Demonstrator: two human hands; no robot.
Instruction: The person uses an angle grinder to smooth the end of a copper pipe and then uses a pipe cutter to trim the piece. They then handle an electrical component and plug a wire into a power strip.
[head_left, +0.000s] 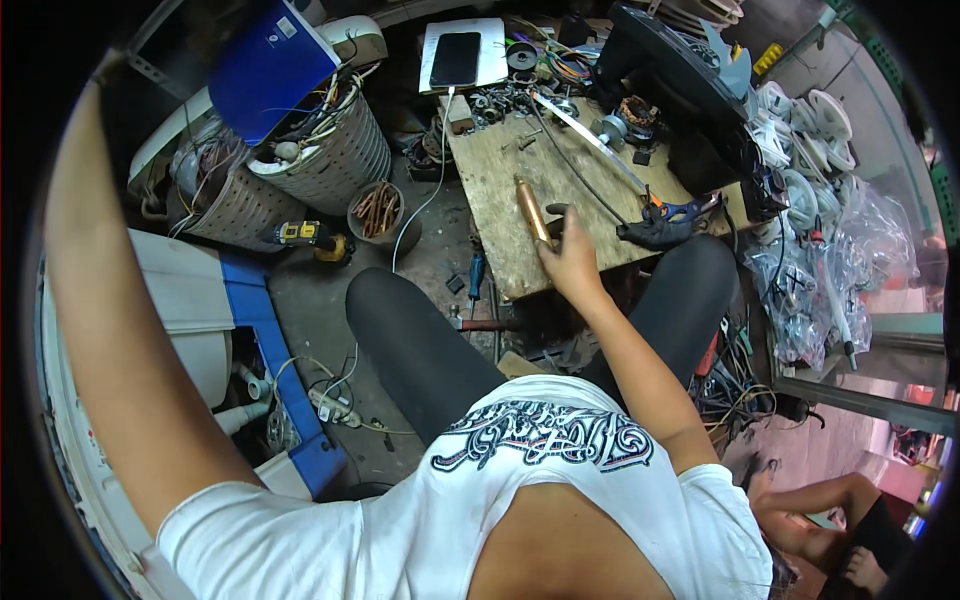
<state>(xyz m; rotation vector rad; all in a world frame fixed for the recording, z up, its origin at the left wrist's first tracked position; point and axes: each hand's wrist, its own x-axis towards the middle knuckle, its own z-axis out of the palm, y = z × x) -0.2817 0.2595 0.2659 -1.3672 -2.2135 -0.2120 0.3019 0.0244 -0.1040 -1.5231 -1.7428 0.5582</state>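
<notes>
A copper-coloured tube-like piece (531,209), narrower at its far end, lies on the worn wooden board (490,240) in front of me. My right hand (572,258) is at the near end of this piece, fingers apart and thumb close to it or touching; I cannot tell which. A black glove-like bundle (655,233) and blue-and-orange handled cutters (685,210) rest on the board to the right of that hand. My left arm stretches far out to the left, where my left hand (108,68) is dim at the picture's rim and its fingers cannot be made out.
A phone (455,60) on paper trails a white cable. Dark fan housing (680,90) stands at the right. Left are scrap-filled baskets (330,150), a bucket of copper pieces (377,212) and a yellow drill (312,238). A hammer (480,324) lies below. Another person's legs (820,520) show lower right.
</notes>
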